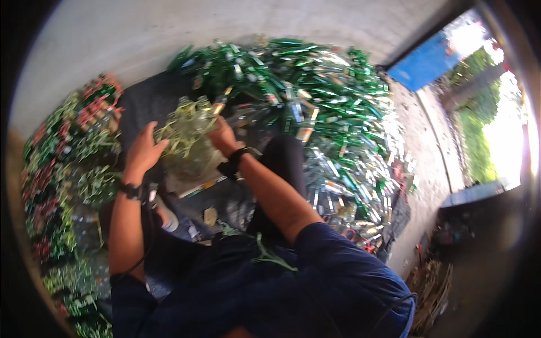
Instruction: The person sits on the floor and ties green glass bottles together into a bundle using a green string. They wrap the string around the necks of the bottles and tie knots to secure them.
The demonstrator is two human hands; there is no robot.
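A bundle of clear glass bottles (188,131), wrapped in yellow-green plastic strapping, stands in front of me on a light flat piece (198,183) that looks like cardboard. My left hand (146,150) is at its left side, fingers apart, with the thumb close to the strapping. On the opposite side my right hand (222,137) grips the bundle's edge; blur and the bottles hide its fingertips. A single bottle with an orange label (222,101) leans just beyond that hand. A loose green strap (270,253) lies across my lap.
A large heap of loose green bottles (334,93) spreads ahead and right, with clear bottles (329,169) nearer me. Strapped bundles of bottles (72,156) line the left. Dark sheeting (146,99) covers the floor by the wall (148,38). At far right are a doorway and a blue panel (427,63).
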